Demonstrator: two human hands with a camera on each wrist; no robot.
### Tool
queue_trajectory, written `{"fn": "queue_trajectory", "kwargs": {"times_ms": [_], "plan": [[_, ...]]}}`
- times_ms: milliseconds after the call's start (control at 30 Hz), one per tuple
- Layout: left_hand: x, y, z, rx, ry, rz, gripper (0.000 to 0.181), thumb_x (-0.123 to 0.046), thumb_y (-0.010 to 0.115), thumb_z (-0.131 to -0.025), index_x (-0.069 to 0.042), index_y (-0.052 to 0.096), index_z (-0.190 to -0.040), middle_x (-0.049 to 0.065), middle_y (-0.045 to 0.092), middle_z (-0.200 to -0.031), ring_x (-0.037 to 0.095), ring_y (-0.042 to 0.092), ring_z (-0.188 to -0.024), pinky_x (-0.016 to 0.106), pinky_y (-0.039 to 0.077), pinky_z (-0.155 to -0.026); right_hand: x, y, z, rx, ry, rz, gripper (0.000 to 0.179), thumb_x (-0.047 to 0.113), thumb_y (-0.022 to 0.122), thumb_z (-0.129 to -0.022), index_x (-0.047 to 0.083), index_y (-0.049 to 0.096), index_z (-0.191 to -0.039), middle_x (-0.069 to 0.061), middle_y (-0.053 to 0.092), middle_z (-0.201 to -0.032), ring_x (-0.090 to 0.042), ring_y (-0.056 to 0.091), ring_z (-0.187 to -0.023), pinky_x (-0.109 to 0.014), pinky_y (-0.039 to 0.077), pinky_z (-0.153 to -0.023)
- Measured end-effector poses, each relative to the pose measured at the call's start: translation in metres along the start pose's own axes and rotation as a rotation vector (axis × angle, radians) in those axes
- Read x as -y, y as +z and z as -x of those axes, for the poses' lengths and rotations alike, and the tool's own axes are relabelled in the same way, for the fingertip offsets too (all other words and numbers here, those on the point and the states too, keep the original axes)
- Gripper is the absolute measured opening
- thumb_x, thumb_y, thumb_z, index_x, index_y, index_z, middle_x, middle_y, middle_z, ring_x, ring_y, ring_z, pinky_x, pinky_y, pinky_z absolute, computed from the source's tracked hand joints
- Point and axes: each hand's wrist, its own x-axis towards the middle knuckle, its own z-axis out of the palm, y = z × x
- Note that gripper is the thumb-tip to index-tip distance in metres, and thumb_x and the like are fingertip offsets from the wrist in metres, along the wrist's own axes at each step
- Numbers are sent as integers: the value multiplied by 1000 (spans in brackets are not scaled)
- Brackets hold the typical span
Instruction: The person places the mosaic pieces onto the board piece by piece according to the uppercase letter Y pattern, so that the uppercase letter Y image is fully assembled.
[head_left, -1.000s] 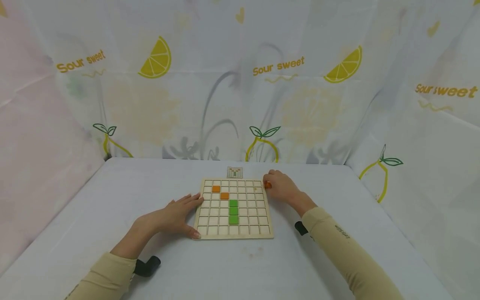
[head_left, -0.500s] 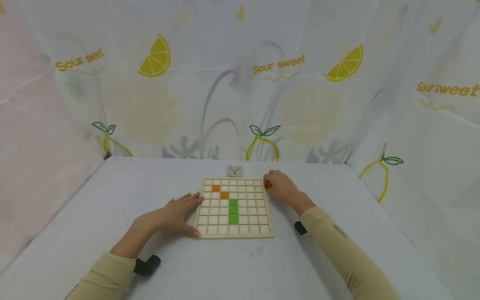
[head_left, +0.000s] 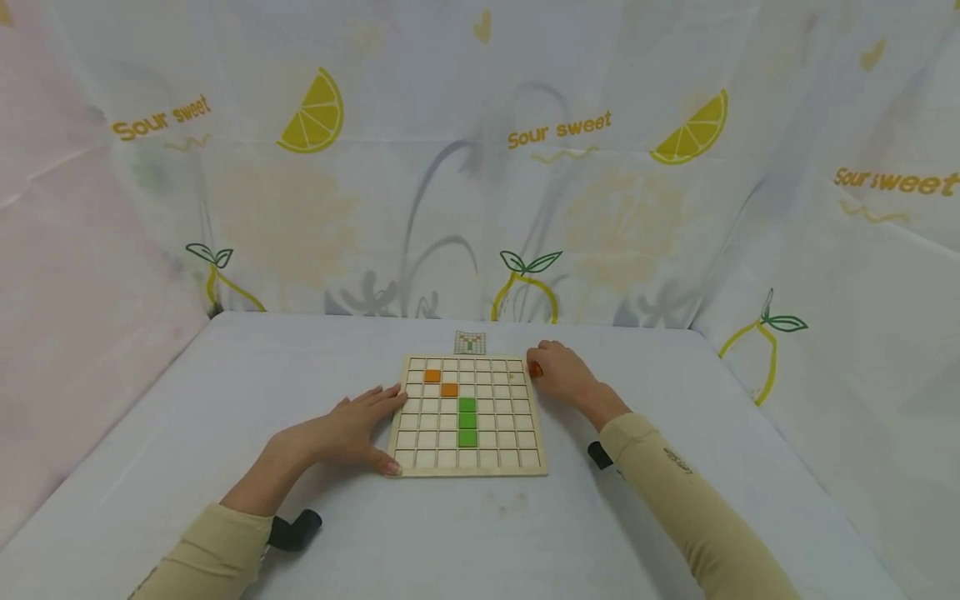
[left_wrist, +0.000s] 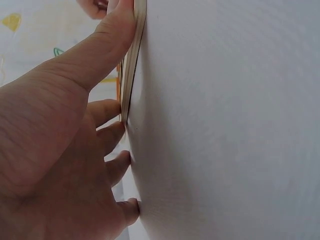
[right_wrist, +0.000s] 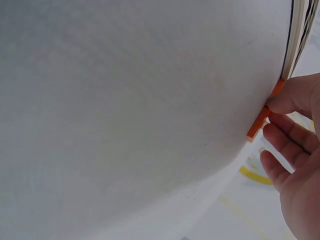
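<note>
A wooden grid board (head_left: 505,439) lies flat in the middle of the head view. Two orange tiles (head_left: 449,390) sit diagonally in its upper left cells, and a column of three green tiles (head_left: 468,421) stands below them. My left hand (head_left: 347,432) rests along the board's left edge, thumb at the near corner and fingers spread. Beside the far right corner, my right hand (head_left: 562,372) pinches an orange tile (right_wrist: 260,121) close to the tabletop. In the right wrist view another orange piece (right_wrist: 278,86) shows between the thumb and the board's edge.
Behind the board lies a small pattern card (head_left: 470,342) printed with a coloured grid. A white cloth (head_left: 480,542) covers the table. Printed curtains (head_left: 420,225) rise at the back and sides. Black wrist-worn gear (head_left: 296,531) sits under the left forearm.
Both hands and the tiles hold nearly the same places. The head view has shifted slightly.
</note>
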Motion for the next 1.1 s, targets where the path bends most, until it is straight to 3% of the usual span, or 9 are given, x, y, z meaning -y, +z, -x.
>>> {"fn": "queue_trajectory", "kwargs": {"times_ms": [433, 1100], "plan": [[1, 0, 0, -2, 3, -5, 113, -57, 83, -70, -8, 29, -156, 14, 21, -166, 43, 15, -153, 72, 13, -117, 3, -3, 0, 70, 69, 7, 13, 1, 66, -86, 12, 67, -91, -3, 59, -86, -20, 51, -79, -34, 46, -74], [2, 2, -2, -8, -10, 4, 113, -58, 83, -69, -9, 30, -156, 12, 20, -167, 41, 14, -154, 71, 11, -117, -1, -4, 0, 24, 45, -5, 10, 4, 66, -86, 13, 65, -87, -2, 56, -83, -19, 47, -76, -32, 41, -69]]}}
